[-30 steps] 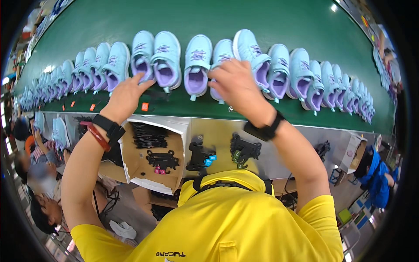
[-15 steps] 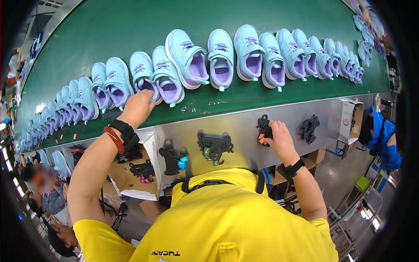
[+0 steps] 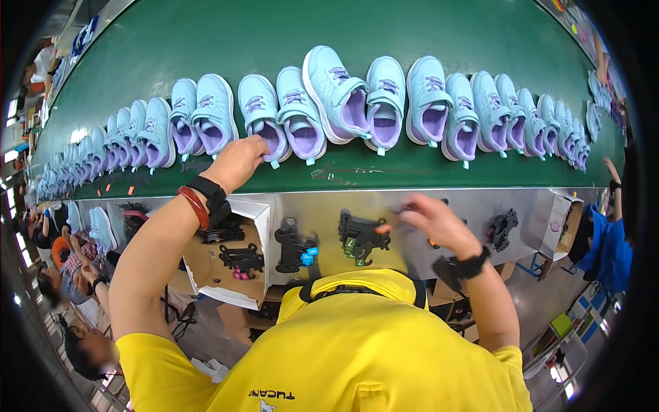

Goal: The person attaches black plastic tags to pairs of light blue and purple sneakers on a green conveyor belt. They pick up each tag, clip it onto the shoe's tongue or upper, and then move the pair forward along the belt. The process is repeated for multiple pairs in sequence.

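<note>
A long row of light blue children's shoes with lilac linings lies on the green table (image 3: 206,41), heels toward me. My left hand (image 3: 237,165) is closed at the heel of one shoe (image 3: 257,103), its fingers bent over the collar. My right hand (image 3: 439,221) is blurred above the metal ledge. It is between a pile of black plastic shoe hangers with green tags (image 3: 353,233) and a partly hidden black pile with an orange tag (image 3: 434,244). Dark and orange smears show near its fingertips; whether it holds something is unclear.
Along the metal ledge (image 3: 312,206) lie black hangers with blue tags (image 3: 295,250) and another black pile (image 3: 503,229). Open cardboard boxes stand left (image 3: 264,240) and right (image 3: 549,213). People are at the far left and right, one in blue (image 3: 607,240).
The whole view has shifted, so shoes and hangers appear farther right. My right hand has moved left from the orange-tagged pile toward the green-tagged one. My left hand stays by the same shoe.
</note>
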Demonstrator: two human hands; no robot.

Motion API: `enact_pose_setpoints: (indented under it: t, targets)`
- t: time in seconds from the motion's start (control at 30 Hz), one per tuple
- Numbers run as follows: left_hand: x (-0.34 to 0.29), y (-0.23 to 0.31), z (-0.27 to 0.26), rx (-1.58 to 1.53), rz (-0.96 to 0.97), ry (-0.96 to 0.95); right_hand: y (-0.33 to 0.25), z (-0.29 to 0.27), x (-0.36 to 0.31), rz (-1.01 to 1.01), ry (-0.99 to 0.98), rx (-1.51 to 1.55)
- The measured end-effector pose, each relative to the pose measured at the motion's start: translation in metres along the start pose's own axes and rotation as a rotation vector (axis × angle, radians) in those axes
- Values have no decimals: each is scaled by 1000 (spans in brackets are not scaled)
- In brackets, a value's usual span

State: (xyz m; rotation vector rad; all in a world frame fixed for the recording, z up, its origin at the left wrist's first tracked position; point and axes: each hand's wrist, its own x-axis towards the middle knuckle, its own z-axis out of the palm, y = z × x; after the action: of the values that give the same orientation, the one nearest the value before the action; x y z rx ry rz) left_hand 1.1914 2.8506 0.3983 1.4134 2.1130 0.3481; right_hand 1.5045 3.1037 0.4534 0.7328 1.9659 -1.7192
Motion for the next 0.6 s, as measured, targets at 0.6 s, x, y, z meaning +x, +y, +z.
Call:
enact_pose_setpoints:
  t: [0.6]
  targets:
    - [0,0,0,36,32,-5,-58,162,140,-109,208,285]
